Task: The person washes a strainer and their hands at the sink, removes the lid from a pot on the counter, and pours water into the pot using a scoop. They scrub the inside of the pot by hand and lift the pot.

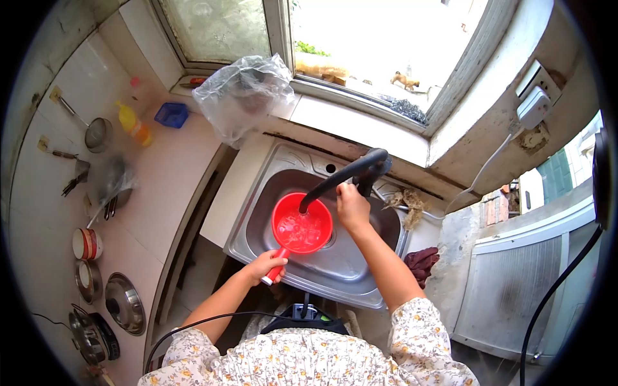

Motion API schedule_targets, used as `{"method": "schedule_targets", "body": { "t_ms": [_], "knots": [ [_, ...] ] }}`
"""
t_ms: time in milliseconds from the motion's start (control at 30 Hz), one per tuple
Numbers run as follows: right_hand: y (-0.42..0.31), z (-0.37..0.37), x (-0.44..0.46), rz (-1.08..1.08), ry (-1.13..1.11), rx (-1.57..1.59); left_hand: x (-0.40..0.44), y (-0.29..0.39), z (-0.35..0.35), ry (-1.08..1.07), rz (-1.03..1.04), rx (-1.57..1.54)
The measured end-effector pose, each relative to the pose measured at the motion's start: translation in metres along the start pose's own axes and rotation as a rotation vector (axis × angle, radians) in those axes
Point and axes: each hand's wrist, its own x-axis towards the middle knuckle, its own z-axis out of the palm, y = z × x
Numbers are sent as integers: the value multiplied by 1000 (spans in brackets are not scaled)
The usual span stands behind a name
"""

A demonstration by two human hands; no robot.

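Observation:
My left hand (267, 267) is closed round the handle of a red plastic water ladle (282, 239). The ladle is held level over the left part of a stainless steel sink (347, 260). Rippling water shows inside its bowl, under the spout of a black curved faucet (341, 175). Beside the faucet's base, my right hand (353, 206) has its fingers curled against the faucet; the part they grip is mostly hidden by the hand.
A clear plastic bag (244, 93) sits by the window, left behind the sink. A fibrous scrubber (412, 206) and a dark red cloth (422, 265) lie to the right. Along the left counter stand a yellow bottle (133, 124), a blue basket (172, 115) and a steel lid (124, 303).

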Motion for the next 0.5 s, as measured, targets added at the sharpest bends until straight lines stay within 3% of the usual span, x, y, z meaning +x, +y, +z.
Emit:
{"method": "schedule_targets", "body": {
  "t_ms": [67, 100, 133, 200, 500],
  "knots": [
    [8, -4, -8, -8, 428, 533, 1, -2, 0, -25, 0, 7],
    [2, -22, -15, 288, 242, 906, 1, -2, 1, -37, -2, 12],
    [5, -17, -15, 284, 242, 899, 2, -2, 2, -42, 2, 7],
    [8, -5, -16, 284, 387, 1225, 0, -1, 2, -57, 4, -2],
    [12, -4, -24, 340, 421, 1341, 4, -5, 0, -80, -8, -37]
  ]
}}
